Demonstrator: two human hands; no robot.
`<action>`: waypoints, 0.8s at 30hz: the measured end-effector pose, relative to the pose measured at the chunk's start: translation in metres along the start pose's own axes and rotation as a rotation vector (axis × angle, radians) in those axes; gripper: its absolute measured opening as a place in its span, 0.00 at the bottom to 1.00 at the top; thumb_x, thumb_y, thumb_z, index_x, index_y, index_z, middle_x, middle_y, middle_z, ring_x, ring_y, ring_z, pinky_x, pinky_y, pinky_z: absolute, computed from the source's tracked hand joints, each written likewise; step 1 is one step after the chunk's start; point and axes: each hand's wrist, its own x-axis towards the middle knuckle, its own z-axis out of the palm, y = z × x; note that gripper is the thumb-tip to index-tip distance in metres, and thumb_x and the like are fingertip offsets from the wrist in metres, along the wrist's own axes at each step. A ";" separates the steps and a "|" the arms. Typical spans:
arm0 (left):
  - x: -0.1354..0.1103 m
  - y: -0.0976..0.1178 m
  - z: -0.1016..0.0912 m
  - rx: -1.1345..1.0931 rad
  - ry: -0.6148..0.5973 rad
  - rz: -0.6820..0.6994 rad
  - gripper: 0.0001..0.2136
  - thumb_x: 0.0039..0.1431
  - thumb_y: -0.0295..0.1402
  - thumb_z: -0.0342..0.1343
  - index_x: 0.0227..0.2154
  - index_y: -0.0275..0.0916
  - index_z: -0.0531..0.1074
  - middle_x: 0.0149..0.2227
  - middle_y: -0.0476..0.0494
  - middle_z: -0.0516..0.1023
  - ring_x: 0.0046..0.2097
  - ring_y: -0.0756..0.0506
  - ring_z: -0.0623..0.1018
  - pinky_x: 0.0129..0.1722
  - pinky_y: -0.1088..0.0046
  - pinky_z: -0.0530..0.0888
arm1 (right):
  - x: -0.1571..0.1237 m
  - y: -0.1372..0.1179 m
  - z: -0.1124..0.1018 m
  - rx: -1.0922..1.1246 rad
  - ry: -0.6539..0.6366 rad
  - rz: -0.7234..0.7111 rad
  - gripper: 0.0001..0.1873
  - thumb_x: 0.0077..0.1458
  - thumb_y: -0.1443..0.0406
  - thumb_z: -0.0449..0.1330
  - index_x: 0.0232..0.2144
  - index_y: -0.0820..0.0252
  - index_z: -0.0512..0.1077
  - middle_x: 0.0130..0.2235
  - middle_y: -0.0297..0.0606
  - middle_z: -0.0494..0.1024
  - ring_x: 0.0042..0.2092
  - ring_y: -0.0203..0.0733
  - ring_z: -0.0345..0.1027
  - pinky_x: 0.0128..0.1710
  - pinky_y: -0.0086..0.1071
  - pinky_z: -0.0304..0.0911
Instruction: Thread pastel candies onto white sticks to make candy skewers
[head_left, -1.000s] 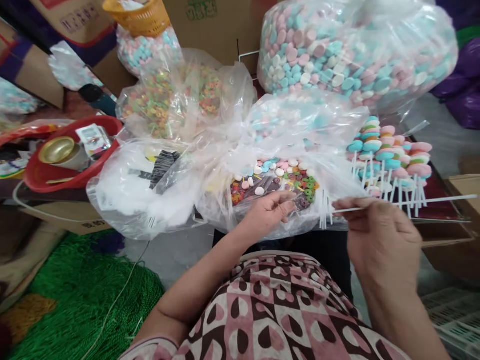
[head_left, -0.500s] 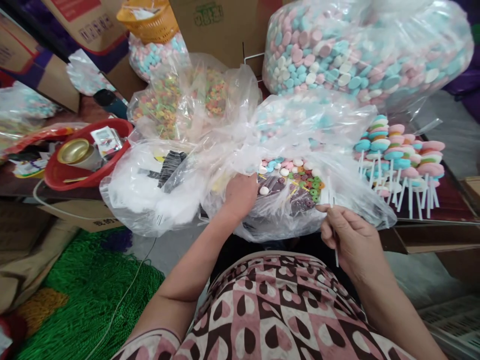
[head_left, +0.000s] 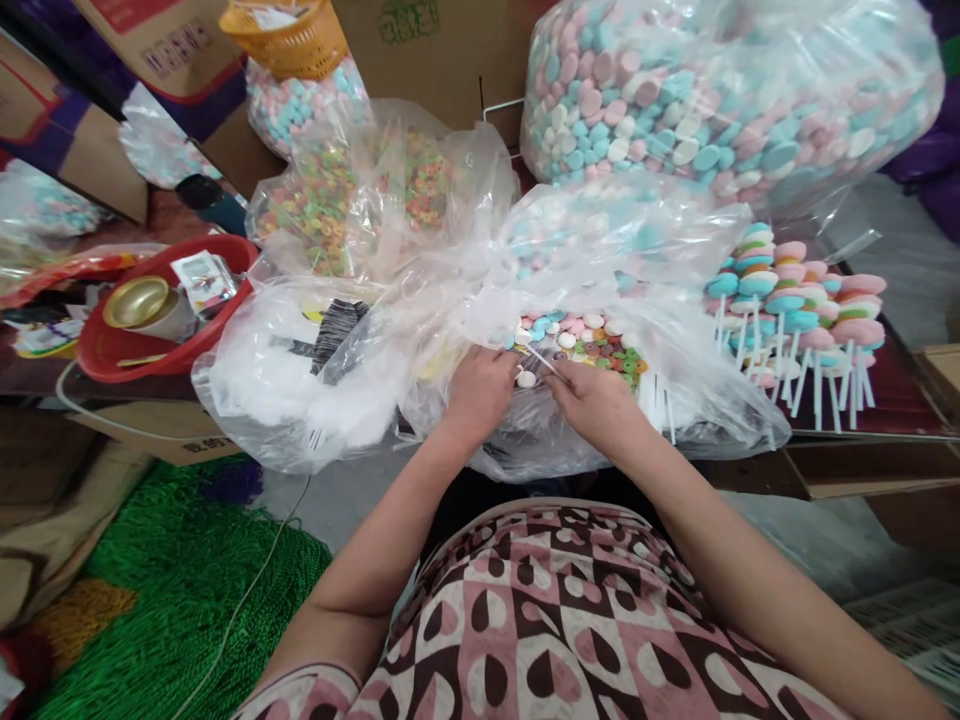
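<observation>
An open clear plastic bag (head_left: 697, 400) lies in front of me, holding pastel round candies (head_left: 570, 328) and small coloured ring candies (head_left: 619, 360). My right hand (head_left: 596, 402) is closed on a thin white stick (head_left: 541, 360) that points up and left over the candies. My left hand (head_left: 480, 390) rests at the bag's left side, fingers curled among the candies; what they hold I cannot make out. A few white sticks (head_left: 658, 398) stand just right of my right hand. Finished candy skewers (head_left: 795, 300) stand in a bunch at the right.
A huge bag of pastel candies (head_left: 720, 100) fills the upper right. A bag of coloured rings (head_left: 352, 195) and a white-filled bag (head_left: 285, 385) lie left. A red bowl (head_left: 97, 350) with a gold lid stands further left. Green netting (head_left: 150, 590) covers the floor; cardboard boxes stand behind.
My right hand has moved left from beside the loose sticks into the bag, bringing the stick over the candies. My left hand has barely shifted.
</observation>
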 end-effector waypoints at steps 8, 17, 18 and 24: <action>-0.014 -0.009 -0.009 -0.410 0.132 -0.261 0.08 0.65 0.34 0.48 0.39 0.39 0.71 0.38 0.43 0.79 0.42 0.44 0.77 0.42 0.70 0.69 | 0.026 -0.010 0.025 -0.137 -0.077 0.058 0.14 0.59 0.60 0.54 0.40 0.59 0.78 0.35 0.46 0.81 0.39 0.51 0.73 0.35 0.35 0.59; -0.010 0.012 0.001 -1.037 0.176 -0.271 0.09 0.59 0.38 0.55 0.38 0.39 0.74 0.35 0.47 0.80 0.37 0.48 0.77 0.41 0.72 0.71 | -0.014 0.005 0.000 0.704 0.169 0.227 0.15 0.51 0.54 0.64 0.36 0.59 0.75 0.26 0.30 0.72 0.22 0.32 0.57 0.22 0.29 0.52; -0.009 0.019 0.005 -1.113 0.147 -0.246 0.09 0.59 0.38 0.56 0.38 0.39 0.75 0.35 0.47 0.79 0.37 0.48 0.77 0.41 0.72 0.72 | -0.018 0.005 -0.002 0.776 0.175 0.228 0.16 0.50 0.54 0.65 0.37 0.58 0.75 0.25 0.30 0.72 0.21 0.31 0.56 0.21 0.28 0.52; -0.008 0.063 0.018 -1.646 -0.009 -0.385 0.11 0.56 0.39 0.58 0.38 0.38 0.76 0.38 0.46 0.79 0.37 0.48 0.77 0.42 0.68 0.74 | -0.032 0.017 -0.005 0.649 0.278 0.220 0.15 0.51 0.55 0.64 0.37 0.58 0.75 0.32 0.36 0.78 0.31 0.39 0.68 0.31 0.32 0.63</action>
